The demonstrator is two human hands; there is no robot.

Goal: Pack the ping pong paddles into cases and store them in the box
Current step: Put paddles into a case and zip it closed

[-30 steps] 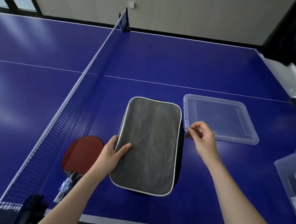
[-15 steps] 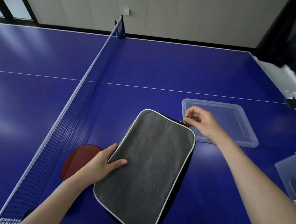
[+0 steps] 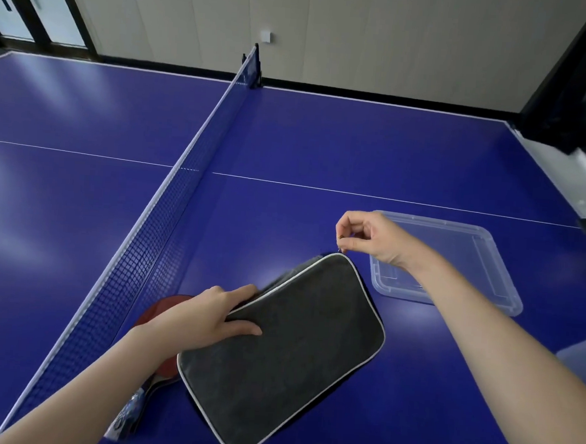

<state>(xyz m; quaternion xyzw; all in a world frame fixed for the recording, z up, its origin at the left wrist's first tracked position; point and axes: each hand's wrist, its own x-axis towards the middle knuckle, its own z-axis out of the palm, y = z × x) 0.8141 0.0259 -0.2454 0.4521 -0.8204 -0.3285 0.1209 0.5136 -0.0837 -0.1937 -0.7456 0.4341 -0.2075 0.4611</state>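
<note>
Grey case (image 3: 287, 355) lies flat, red paddle (image 3: 154, 313) partly under L edge.

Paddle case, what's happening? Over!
Left hand holds paddle case edge. Right hand pinches zipper pull at far corner. Red paddle outside, beside case. Nothing blocking.

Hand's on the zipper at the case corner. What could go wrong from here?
1. The right hand pinches the zipper pull at the far corner of the case; zippers tend to snag on bends, and a hard tug could drag the case.
2. The left hand grips only one edge, so the case may twist.
3. The case overlaps the red paddle, whose handle lies near the table edge; a sliding case could nudge it off.
</note>
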